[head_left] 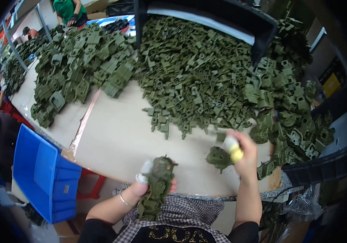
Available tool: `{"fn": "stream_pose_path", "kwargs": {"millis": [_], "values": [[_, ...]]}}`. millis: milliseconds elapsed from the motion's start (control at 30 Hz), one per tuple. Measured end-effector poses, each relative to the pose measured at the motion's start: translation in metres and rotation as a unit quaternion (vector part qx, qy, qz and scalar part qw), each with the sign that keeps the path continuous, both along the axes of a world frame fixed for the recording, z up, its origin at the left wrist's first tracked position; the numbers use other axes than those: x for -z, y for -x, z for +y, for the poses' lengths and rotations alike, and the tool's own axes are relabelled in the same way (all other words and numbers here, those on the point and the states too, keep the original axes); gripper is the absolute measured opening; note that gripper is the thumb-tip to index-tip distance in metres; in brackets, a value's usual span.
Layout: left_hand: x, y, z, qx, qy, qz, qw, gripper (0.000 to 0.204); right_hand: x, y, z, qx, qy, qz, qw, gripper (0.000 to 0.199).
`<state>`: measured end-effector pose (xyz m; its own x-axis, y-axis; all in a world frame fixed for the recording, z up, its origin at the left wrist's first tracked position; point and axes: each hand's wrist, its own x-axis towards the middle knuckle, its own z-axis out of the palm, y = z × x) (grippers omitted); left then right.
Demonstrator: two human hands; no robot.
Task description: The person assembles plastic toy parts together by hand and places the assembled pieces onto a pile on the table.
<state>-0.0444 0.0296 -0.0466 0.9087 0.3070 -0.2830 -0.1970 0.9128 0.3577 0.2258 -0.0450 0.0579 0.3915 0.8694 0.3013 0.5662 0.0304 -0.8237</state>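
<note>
Left hand: the left hand (146, 184) was seen closed around a green plastic assembly (157, 186), held upright above the lap at the near edge of the counter (120, 141); a white wrap was worn on the thumb and a bangle on the wrist.
Right hand: the right hand (242, 156) was clenched on a small green plastic part (218, 157), which stuck out to its left, just over the counter; white and yellow wraps were seen on the fingertips.
Relative position: the assembly and the small part were held apart, the part up and to the right of the assembly.
Small-parts heap: a heap of small green parts (193, 77) was spread across the counter beyond the right hand, its near edge close to it.
Larger pieces: a pile of larger green pieces (80, 60) was laid to the far left, and another pile (295, 121) to the right.
Crate: a blue crate (43, 174) was stood on the floor to the left.
</note>
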Motion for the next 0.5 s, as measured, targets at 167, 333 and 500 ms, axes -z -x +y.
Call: {"fn": "stream_pose_path", "kwargs": {"millis": [167,333,500], "values": [[-0.015,-0.007,-0.006,0.005,-0.058,-0.019,0.998,0.071,0.014,0.065,-0.028,-0.193,-0.022,-0.104,0.976,0.032],[-0.025,-0.006,-0.016,0.017,-0.281,0.017,0.959,0.064,0.036,0.080,-0.049,-0.126,-0.058,-0.316,0.938,0.041],[-0.021,-0.003,-0.034,0.010,-0.223,-0.041,0.974,0.063,0.052,0.091,-0.068,-0.090,-0.106,-0.261,0.955,0.032]]}}
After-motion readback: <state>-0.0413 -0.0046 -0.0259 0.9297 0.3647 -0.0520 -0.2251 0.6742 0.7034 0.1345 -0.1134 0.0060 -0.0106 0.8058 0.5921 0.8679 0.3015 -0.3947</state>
